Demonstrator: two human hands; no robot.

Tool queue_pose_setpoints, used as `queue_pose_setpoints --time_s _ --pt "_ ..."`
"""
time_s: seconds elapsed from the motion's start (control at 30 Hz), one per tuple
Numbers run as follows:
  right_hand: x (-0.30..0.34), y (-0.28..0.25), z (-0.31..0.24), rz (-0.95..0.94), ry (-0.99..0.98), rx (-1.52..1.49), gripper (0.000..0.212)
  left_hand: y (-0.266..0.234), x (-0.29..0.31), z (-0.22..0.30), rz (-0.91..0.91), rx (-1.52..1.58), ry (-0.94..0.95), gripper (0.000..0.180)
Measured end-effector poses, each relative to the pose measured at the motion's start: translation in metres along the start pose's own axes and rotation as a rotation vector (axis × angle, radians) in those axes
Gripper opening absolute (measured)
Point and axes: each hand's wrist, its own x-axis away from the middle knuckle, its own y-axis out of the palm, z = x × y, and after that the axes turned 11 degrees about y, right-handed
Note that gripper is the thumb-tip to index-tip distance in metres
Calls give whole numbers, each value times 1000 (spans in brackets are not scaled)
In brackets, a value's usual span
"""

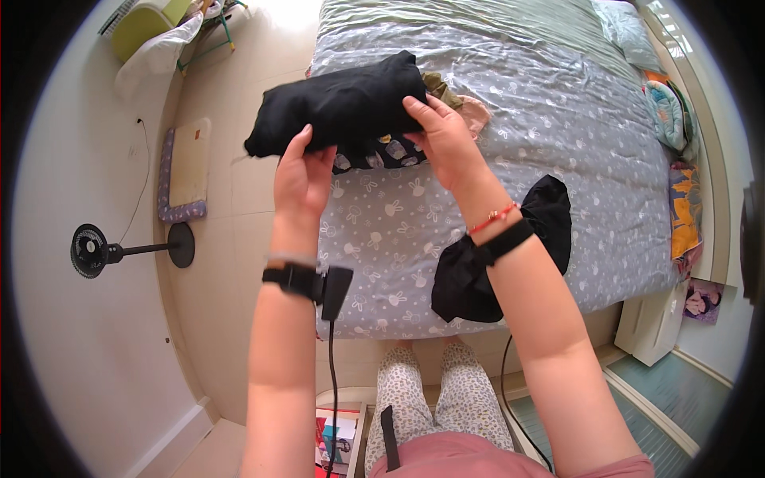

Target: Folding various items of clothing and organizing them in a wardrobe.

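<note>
A folded black garment (339, 102), bundled into a long roll, is held up over the bed's left edge. My left hand (305, 175) grips its lower left side, thumb on top and fingers beneath. At the right end my right hand (448, 139) pinches it, thumb uppermost. Under and behind the roll lie a dark patterned cloth (381, 155), an olive cloth (441, 89) and a pale pink cloth (476, 114), partly hidden. Another black garment (462, 279) lies crumpled on the bed below my right forearm.
The bed (374, 263) has a grey rabbit-print sheet and a green cover (478, 20) farther back. A black fan (92, 251) and a cushioned pet bed (187, 167) are on the left floor. Folded bedding (668, 115) lines the right side. Cables hang from both wrists.
</note>
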Motion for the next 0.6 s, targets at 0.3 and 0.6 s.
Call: queue_pose_setpoints --time_s 0.3,0.6 --pt "97 -183 143 768 -239 1058 35 -130 83 -84 257 -379 -561 25" --pt "147 -320 151 1234 247 966 64 -154 242 -118 286 -768 -881 24"
